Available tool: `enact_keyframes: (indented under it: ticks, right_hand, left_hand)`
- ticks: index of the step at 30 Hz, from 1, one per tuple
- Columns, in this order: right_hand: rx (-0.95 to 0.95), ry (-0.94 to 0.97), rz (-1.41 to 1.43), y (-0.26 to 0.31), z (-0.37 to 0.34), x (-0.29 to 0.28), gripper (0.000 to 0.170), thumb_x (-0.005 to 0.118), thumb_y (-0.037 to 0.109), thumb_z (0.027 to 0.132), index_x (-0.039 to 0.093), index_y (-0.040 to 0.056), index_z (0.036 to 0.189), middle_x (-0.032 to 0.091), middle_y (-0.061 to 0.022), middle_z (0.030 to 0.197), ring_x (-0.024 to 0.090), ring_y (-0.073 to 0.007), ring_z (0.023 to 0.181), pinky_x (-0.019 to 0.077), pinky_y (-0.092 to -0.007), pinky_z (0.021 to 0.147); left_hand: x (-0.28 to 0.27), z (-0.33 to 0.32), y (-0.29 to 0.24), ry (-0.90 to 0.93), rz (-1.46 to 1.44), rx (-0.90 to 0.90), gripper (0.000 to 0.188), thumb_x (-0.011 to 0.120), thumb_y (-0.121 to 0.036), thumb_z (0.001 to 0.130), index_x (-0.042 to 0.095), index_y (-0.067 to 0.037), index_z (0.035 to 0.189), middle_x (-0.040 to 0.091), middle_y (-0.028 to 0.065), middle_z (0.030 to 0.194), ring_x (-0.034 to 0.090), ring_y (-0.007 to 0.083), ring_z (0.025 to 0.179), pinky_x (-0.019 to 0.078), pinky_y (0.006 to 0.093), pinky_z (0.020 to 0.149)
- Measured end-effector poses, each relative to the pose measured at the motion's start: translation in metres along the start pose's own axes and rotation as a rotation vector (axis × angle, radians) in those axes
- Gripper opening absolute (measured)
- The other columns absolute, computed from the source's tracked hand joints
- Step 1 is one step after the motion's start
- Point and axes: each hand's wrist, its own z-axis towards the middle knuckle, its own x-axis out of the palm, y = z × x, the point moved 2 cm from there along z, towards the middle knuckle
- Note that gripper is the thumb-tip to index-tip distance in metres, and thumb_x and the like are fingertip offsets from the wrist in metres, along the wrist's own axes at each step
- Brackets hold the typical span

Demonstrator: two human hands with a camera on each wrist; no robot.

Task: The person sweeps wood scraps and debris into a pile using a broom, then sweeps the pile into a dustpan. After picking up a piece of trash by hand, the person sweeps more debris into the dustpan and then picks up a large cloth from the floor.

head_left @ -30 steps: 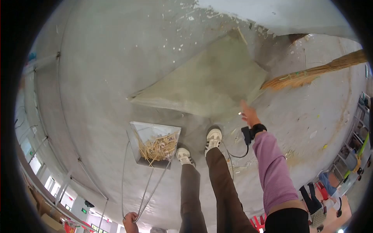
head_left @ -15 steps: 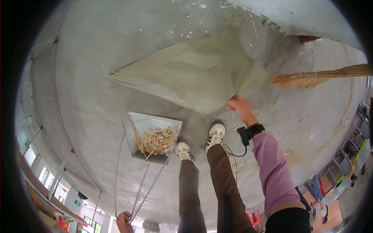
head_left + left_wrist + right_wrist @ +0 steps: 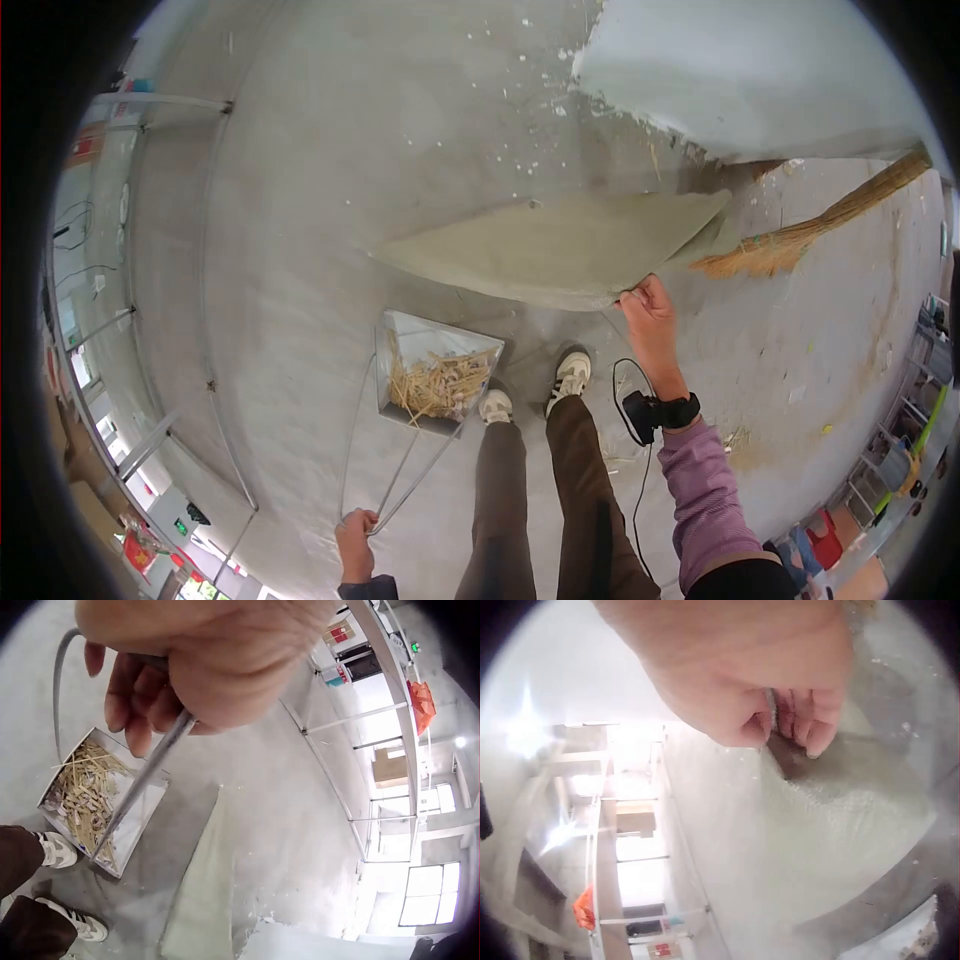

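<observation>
My right hand (image 3: 652, 325) pinches the near edge of a pale green sheet (image 3: 560, 250). The pinched edge is raised, and the sheet bows away to a point at its left end. In the right wrist view, the fingers of the right hand (image 3: 780, 667) are curled over a fold of the sheet (image 3: 832, 847). My left hand (image 3: 355, 545) grips the bent metal-rod handle (image 3: 142, 780) of a dustpan (image 3: 412, 332) at its top. The dustpan is on the floor by my feet, with a heap of thin straw-coloured strips and scraps (image 3: 440, 385) inside.
A straw broom (image 3: 775, 250) lies right of the sheet, its bristles toward it. A whitish surface with a ragged edge (image 3: 720, 80) is at the upper right. My shoes (image 3: 570, 373) stand beside the dustpan. A cable (image 3: 640, 510) hangs from the right wrist. Small bits litter the floor.
My right hand went from an extended finger over the sheet to pinching its edge, and the sheet has lifted and folded narrower. The left hand has kept its hold on the handle.
</observation>
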Motion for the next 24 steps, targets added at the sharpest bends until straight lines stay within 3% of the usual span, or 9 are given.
enact_keyframes:
  ticks: [6,8,11,14,16,19,20,23,24]
  right_hand:
    - [-0.718,0.229,-0.554,0.121,-0.078,0.057,0.012,0.062,0.005,0.072,0.059,0.0065,0.084,0.058,-0.0114,0.083,0.057,-0.0269,0.072,0.0467,-0.0332,0.063]
    - [-0.677,0.373,-0.685,0.122,-0.118,0.065,0.011,0.063,0.009,0.07,0.059,0.007,0.08,0.057,-0.011,0.077,0.055,-0.0308,0.072,0.0456,-0.0385,0.06]
    - [-0.724,0.496,-0.776,0.122,-0.169,0.072,0.009,0.063,0.013,0.072,0.058,0.008,0.076,0.054,-0.0097,0.069,0.054,-0.0303,0.069,0.0453,-0.0397,0.058]
    - [-0.663,0.63,-0.887,0.102,-0.207,0.076,0.01,0.062,0.016,0.072,0.058,0.0077,0.076,0.055,-0.0094,0.071,0.056,-0.0298,0.073,0.0459,-0.0396,0.06]
    - [-0.524,0.773,-1.033,0.078,-0.23,0.08,0.013,0.061,0.017,0.072,0.058,0.0066,0.08,0.057,-0.0105,0.078,0.057,-0.0297,0.08,0.0466,-0.0391,0.065]
    - [-0.929,0.637,-1.057,0.052,-0.261,0.096,0.021,0.059,0.017,0.072,0.059,0.0049,0.089,0.057,-0.0135,0.093,0.054,-0.0321,0.094,0.0448,-0.0422,0.078]
    - [-0.901,0.616,-0.99,0.044,-0.269,0.099,0.028,0.057,0.016,0.072,0.058,0.0041,0.098,0.054,-0.016,0.103,0.051,-0.0347,0.101,0.04,-0.0463,0.088]
    - [-0.766,0.653,-0.639,0.063,-0.292,0.106,0.028,0.056,0.016,0.073,0.059,0.0053,0.098,0.055,-0.0168,0.102,0.051,-0.0356,0.1,0.0384,-0.049,0.091]
    - [-1.15,0.572,-0.914,0.042,-0.296,0.104,0.028,0.056,0.018,0.073,0.058,0.0049,0.098,0.056,-0.0159,0.101,0.053,-0.0341,0.098,0.0392,-0.0476,0.091]
  left_hand:
    - [-0.002,-0.01,0.002,0.035,-0.208,-0.066,0.029,0.053,-0.027,0.088,0.057,0.0,0.077,0.059,0.0065,0.073,0.055,0.0159,0.071,0.0426,0.0288,0.071]
    - [-0.011,-0.015,-0.001,0.05,-0.297,-0.148,0.032,0.055,-0.028,0.087,0.055,0.002,0.094,0.059,0.0087,0.085,0.056,0.0164,0.077,0.0429,0.0293,0.074]
    - [-0.038,0.0,0.031,-0.317,0.004,0.13,0.033,0.056,-0.026,0.086,0.052,0.003,0.103,0.057,0.011,0.098,0.055,0.0172,0.085,0.044,0.0309,0.076]
    - [-0.054,-0.027,-0.026,-0.377,0.154,0.381,0.034,0.057,-0.023,0.085,0.05,0.001,0.108,0.054,0.0124,0.106,0.053,0.0192,0.093,0.045,0.0321,0.078]
    - [-0.041,-0.01,-0.03,-0.157,-0.091,0.387,0.035,0.059,-0.02,0.083,0.049,0.001,0.11,0.054,0.0127,0.107,0.053,0.0207,0.095,0.0456,0.0328,0.079]
    - [-0.019,-0.039,-0.116,0.136,-0.342,0.419,0.047,0.064,-0.02,0.079,0.046,0.001,0.117,0.053,0.0136,0.112,0.052,0.023,0.102,0.0462,0.0336,0.082]
    - [-0.013,-0.047,-0.141,0.15,-0.261,0.518,0.054,0.067,-0.022,0.077,0.045,0.001,0.12,0.052,0.0144,0.114,0.052,0.0244,0.103,0.0464,0.0343,0.082]
    - [0.015,-0.068,-0.193,0.154,0.007,0.744,0.071,0.072,-0.031,0.07,0.041,0.001,0.126,0.052,0.018,0.118,0.053,0.0299,0.107,0.0465,0.0366,0.085]
    - [0.027,-0.078,-0.201,0.123,0.119,0.819,0.072,0.072,-0.032,0.069,0.042,0.0,0.126,0.053,0.0191,0.118,0.053,0.0312,0.106,0.0468,0.0374,0.084]
